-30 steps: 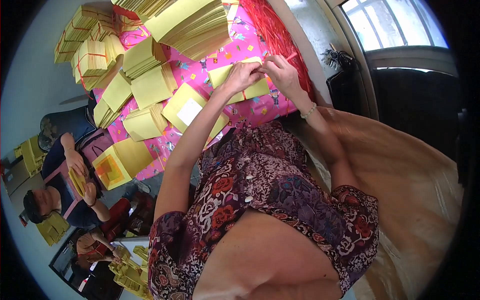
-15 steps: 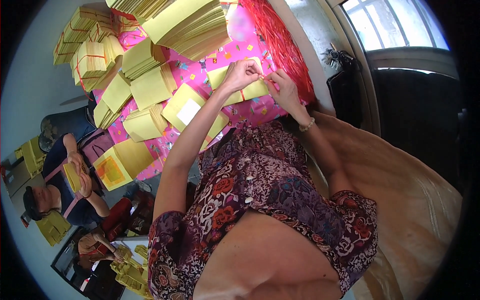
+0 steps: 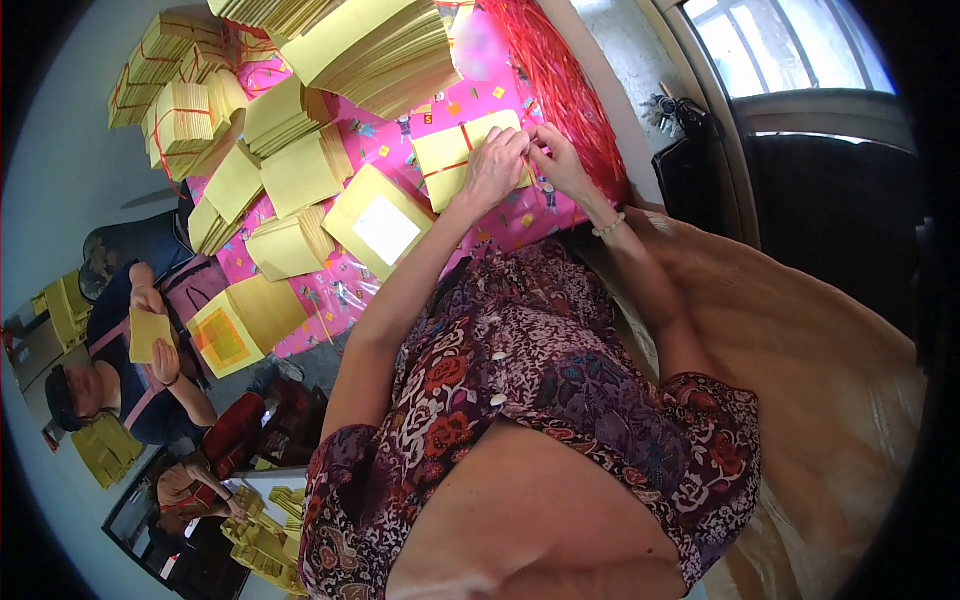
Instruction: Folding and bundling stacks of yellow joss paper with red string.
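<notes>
A flat bundle of yellow paper (image 3: 440, 160) lies on the pink patterned tablecloth (image 3: 385, 135), with red string (image 3: 466, 138) crossing its top in two directions. My left hand (image 3: 496, 168) rests over the bundle's right part, its fingers closed in a pinch at the right edge. Touching it there, my right hand (image 3: 562, 165) is closed too, fingertips against the left hand's. Between them they grip the string's ends, which are mostly hidden by the fingers. Just left of the bundle lies a yellow paper stack with a white rectangle (image 3: 386, 230) on it.
Tall yellow paper stacks (image 3: 370, 60) fill the table's far side, and tied bundles (image 3: 180, 125) stand at far left. A heap of red string (image 3: 560, 100) lines the right edge. A co-worker (image 3: 150, 370) at left holds yellow paper; another person (image 3: 190, 500) works lower down.
Both hands have drawn together at the bundle's right edge, my left hand shifting right and down over it. Two crossing strings now show on top. The co-worker's yellow paper has turned flat.
</notes>
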`<state>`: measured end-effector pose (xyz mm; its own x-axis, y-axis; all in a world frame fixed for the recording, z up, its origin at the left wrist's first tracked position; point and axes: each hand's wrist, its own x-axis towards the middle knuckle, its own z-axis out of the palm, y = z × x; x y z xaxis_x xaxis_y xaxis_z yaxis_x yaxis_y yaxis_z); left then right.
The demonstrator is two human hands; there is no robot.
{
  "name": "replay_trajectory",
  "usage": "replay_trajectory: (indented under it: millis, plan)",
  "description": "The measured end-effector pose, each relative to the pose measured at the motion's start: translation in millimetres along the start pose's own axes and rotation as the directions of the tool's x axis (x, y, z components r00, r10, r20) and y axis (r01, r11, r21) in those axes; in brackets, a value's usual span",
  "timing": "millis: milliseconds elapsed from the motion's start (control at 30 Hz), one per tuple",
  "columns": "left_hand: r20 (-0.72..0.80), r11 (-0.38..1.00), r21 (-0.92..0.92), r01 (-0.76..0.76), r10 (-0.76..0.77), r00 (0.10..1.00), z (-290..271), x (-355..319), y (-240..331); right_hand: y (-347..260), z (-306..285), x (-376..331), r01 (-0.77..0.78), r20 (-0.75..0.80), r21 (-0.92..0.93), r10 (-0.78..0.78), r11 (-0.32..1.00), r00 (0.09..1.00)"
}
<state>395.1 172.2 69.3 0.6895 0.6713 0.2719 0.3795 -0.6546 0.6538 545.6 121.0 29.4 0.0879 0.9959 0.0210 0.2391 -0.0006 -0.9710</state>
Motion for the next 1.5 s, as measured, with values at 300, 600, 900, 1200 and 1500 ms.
replay_trajectory:
  millis: [300,600,900,1200,1500]
  plan:
    - [-0.224,0.996,0.009,0.087,-0.083,0.971,7,-11,-7,10,24,-3,-0.019,-0.105,0.047,0.023,0.999,0.994]
    - [-0.317,0.962,-0.137,0.236,-0.268,0.910,1,-12,-28,-2,30,17,-0.131,-0.010,0.271,0.139,0.954,0.990]
    - [-0.415,0.942,-0.229,0.244,-0.321,0.851,26,-8,-33,25,-2,38,-0.167,0.210,0.245,0.116,0.955,0.971]
    - [-0.332,0.901,-0.343,0.264,-0.380,0.863,46,-13,-43,29,-26,53,0.294,0.346,-0.118,-0.238,0.948,0.907]
    - [-0.429,0.979,-0.151,0.134,-0.187,0.884,42,-21,-40,12,-23,49,0.395,0.323,-0.486,-0.259,0.780,0.910]
